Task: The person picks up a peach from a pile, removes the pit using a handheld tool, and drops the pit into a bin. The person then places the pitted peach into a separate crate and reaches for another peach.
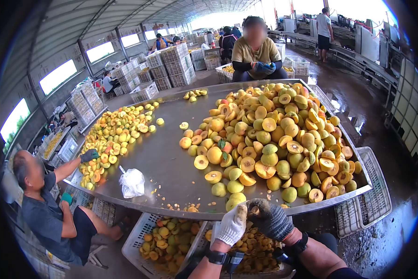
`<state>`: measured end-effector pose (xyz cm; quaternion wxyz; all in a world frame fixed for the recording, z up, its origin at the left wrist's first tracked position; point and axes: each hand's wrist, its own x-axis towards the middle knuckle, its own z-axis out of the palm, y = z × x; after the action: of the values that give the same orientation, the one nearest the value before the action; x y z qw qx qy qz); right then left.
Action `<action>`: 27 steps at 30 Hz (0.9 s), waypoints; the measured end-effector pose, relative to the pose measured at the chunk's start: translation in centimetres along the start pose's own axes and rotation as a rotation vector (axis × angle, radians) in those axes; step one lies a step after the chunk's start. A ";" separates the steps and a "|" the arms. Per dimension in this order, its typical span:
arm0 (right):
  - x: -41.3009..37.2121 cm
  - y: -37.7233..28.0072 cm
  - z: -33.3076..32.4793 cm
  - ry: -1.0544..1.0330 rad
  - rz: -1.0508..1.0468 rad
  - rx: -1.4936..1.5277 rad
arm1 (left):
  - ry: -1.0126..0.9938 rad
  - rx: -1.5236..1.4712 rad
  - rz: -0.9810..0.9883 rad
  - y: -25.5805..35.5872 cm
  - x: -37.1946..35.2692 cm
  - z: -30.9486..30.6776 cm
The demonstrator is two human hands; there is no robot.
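At the near rim of the round metal table [172, 153], both of the person's gloved hands meet just below the edge. Left hand [232, 225] wears a white glove, fingers curled closed and pressed against the right. Right hand [270, 218] wears a dark grey glove and is clenched around a small pale piece [254, 210] that peeks out at the top. It is mostly hidden, so I cannot tell what it is or whether the left hand grips it too. A black watch [217, 256] sits on the left wrist.

Just beyond the hands lies the big peach pile [269, 139], whole and halved fruit mixed, some halves showing pits, filling the right half of the table. A smaller peach pile [116, 135] lies along the left edge, well apart from the big one. A knotted white plastic bag [132, 182] lies on bare metal between them, near the front. Small scraps [183, 208] dot the rim.

Under the table edge, a white crate [167, 237] holds whole peaches, and beside it a second crate [255, 251] holds cut pieces, directly below the hands. An empty crate [371, 195] sits at the right.

A co-worker's green-gloved hand [89, 155] touches the smaller pile. A seated person [255, 51] with blue gloves is at the far side. Stacked crates [174, 65] stand behind.
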<state>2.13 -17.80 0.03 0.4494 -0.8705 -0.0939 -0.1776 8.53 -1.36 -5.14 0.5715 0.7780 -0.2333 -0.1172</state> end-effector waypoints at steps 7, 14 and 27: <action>0.4 -2.0 -0.9 0.001 0.122 -0.041 | 0.107 -0.926 -0.301 -0.7 -0.6 1.8; 0.2 -1.4 0.1 -0.046 0.054 -0.144 | 0.125 0.068 -0.187 4.1 -0.9 0.9; -1.9 -0.4 -2.1 -0.354 0.090 0.137 | 0.163 -0.956 -0.237 3.9 0.8 -2.3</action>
<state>-0.22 -19.35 0.69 0.4915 -0.8588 -0.1443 0.0055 9.30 -0.77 -0.63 0.8633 0.4568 -0.0183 -0.2139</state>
